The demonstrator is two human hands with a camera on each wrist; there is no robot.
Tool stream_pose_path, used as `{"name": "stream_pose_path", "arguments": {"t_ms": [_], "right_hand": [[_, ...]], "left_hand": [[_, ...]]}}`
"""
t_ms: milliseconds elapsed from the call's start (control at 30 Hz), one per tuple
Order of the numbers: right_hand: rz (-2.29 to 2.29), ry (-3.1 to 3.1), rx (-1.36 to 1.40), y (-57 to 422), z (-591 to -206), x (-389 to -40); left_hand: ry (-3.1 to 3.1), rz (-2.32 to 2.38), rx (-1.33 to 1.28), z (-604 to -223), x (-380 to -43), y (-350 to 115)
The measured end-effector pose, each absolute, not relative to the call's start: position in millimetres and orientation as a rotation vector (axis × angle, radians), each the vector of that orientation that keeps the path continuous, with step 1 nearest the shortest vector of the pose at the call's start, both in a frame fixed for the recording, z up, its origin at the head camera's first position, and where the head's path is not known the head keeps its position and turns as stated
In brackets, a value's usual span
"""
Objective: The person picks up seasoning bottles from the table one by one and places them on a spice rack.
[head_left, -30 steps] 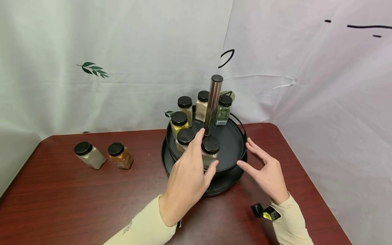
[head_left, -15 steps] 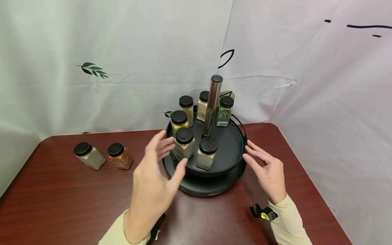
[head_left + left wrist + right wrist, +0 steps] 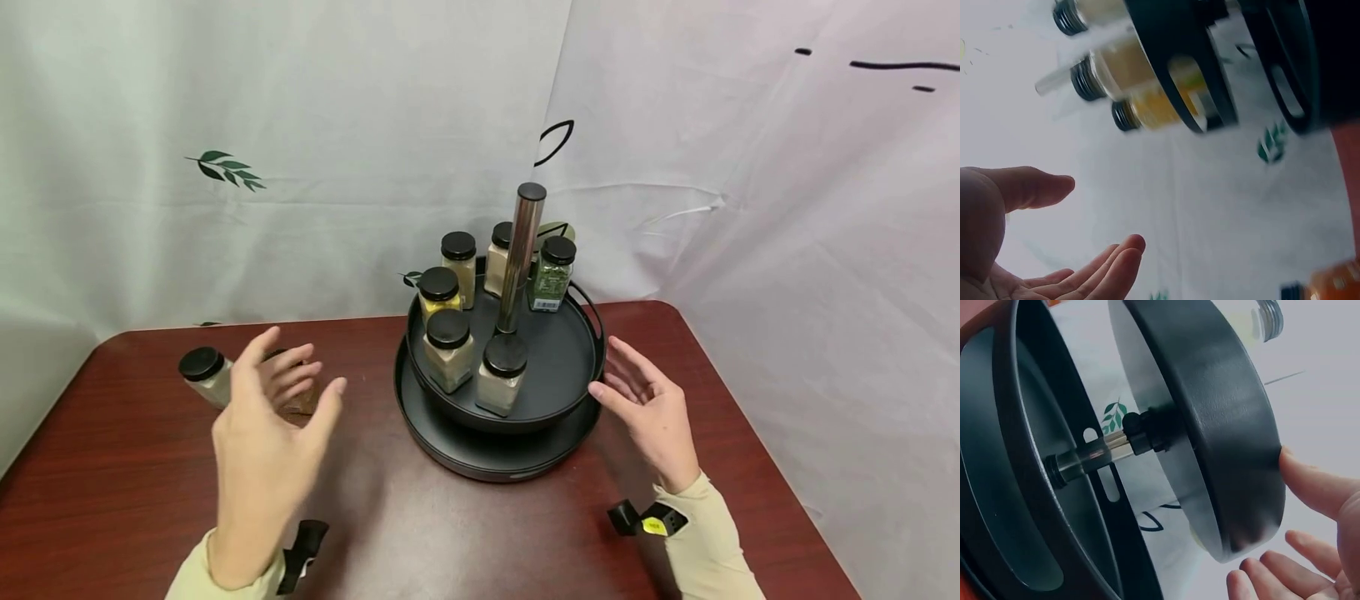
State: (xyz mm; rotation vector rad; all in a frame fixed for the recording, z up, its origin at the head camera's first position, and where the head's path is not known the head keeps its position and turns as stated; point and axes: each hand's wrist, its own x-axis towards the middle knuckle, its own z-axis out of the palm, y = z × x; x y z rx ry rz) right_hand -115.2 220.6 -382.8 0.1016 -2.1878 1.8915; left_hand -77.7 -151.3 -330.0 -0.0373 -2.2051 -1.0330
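Note:
A two-tier black turntable rack (image 3: 501, 462) stands on the table, with a metal post (image 3: 522, 258) rising from its middle. On its upper tray (image 3: 558, 367) several spice jars stand upright, among them a pale one (image 3: 498, 392) in front, a yellow one (image 3: 438, 307) and a green herb one (image 3: 551, 287). My right hand (image 3: 654, 421) has its thumb touching the upper tray's wall (image 3: 1229, 412), fingers loosely bent alongside. Holding nothing, my left hand (image 3: 266, 450) hovers with spread fingers, partly covering an orange spice jar (image 3: 1335, 284) in the head view.
To the left, a pale spice jar (image 3: 210, 375) sits on the reddish-brown table (image 3: 112, 467), partly behind the left hand in the head view. A white cloth (image 3: 315, 250) with leaf prints hangs behind the table and along its right side.
My left hand has moved left, away from the rack and over toward the two loose jars. The upper tray has turned slightly, its near jars shifting left and far ones right; my right hand stays beside it.

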Motion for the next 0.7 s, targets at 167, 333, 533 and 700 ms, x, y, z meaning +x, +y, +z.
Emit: {"name": "stream_pose_path", "arguments": {"t_ms": [167,333,533,700], "right_hand": [[1.973,-2.218,0.128,225.9,-384.8,-118.9],[1.989,-2.236,0.175,229.4,-385.7,-121.5],[1.988,-2.255,0.263,233.4,-386.1,-125.2],[1.987,-2.268,0.313,236.9,-385.7,-128.0]], "left_hand": [[-2.242,-0.985,0.106,-333.9,-72.9,-171.4],[-2.246,-0.930,0.245,-340.0,-72.6,-189.1],[-2.259,-0.876,0.403,-349.3,-72.6,-204.0],[-2.252,-0.818,0.479,-356.4,-71.9,-215.0]]}}
